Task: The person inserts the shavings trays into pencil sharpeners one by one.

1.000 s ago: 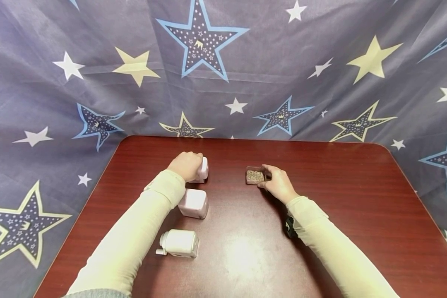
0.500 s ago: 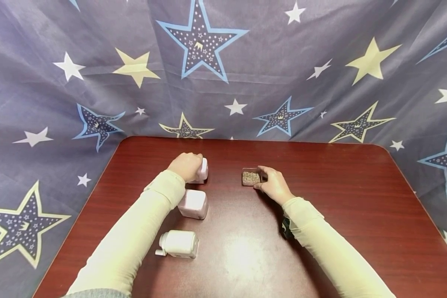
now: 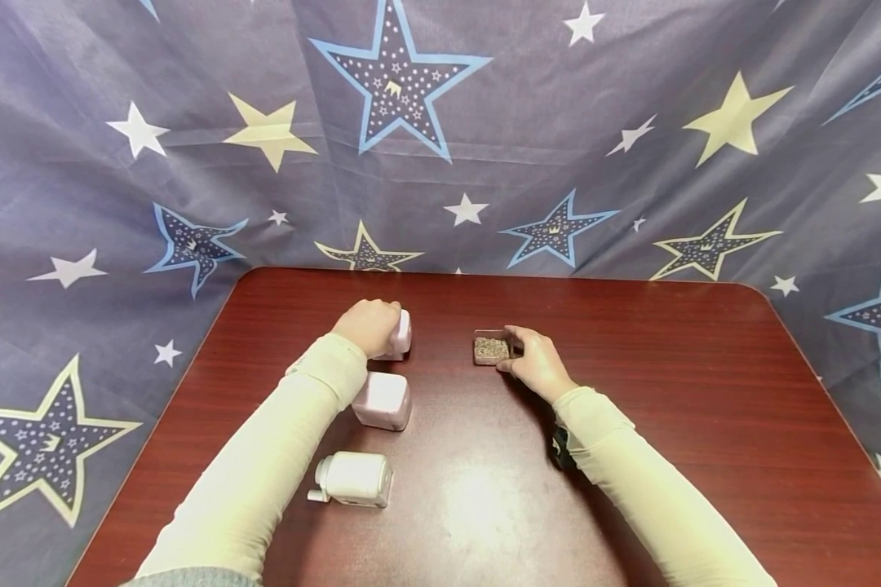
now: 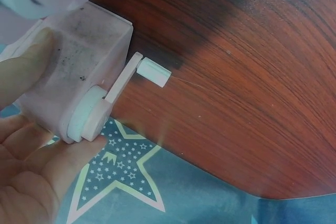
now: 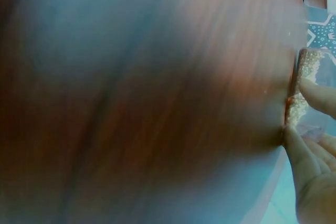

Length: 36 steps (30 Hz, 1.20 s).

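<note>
At the table's far left, my left hand (image 3: 369, 324) grips a pale pink crank pencil sharpener (image 3: 404, 333). The left wrist view has thumb and fingers on either side of its body (image 4: 84, 56), with the crank handle (image 4: 153, 72) sticking out. To the right, my right hand (image 3: 542, 363) holds a small clear drawer (image 3: 491, 350) by its right end, between thumb and fingers. Brownish shavings fill much of the drawer. In the right wrist view, the drawer (image 5: 303, 82) shows at the right edge, partly covered by the fingers.
A second pink sharpener (image 3: 382, 401) stands nearer, beside the left forearm. Closer still is a white sharpener (image 3: 356, 478) with its crank to the left. The brown table (image 3: 631, 342) meets a star-patterned curtain (image 3: 484, 139) behind.
My right hand has shifted a little left with the drawer, closer to the held sharpener. My left hand and all the sharpeners stay in place.
</note>
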### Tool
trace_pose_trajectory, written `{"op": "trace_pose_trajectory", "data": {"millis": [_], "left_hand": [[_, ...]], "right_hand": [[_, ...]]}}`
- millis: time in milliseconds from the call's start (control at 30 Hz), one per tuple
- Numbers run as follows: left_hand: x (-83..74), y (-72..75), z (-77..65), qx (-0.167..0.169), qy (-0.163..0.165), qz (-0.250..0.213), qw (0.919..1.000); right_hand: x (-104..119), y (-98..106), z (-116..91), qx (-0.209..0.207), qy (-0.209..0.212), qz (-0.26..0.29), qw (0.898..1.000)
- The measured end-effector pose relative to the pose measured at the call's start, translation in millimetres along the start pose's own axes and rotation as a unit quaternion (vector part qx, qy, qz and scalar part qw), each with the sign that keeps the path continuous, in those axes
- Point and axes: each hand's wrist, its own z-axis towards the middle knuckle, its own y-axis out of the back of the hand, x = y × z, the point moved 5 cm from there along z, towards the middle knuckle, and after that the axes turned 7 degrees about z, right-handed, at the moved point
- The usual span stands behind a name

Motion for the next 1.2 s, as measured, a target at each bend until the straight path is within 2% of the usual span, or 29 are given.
{"op": "trace_pose_trajectory", "data": {"millis": [567,1200], "left_hand": [[1.1,-5.9,3.3,0.01,0.002,0.005,0.9999],[-0.2,-2.0,0.8,0.007,0.008,0.0,0.9999]], "right_hand": [[2,-7,3,0.001,-0.001,0.009,1.0],[12,-16,8,0.008,0.007,0.011,1.0]]}}
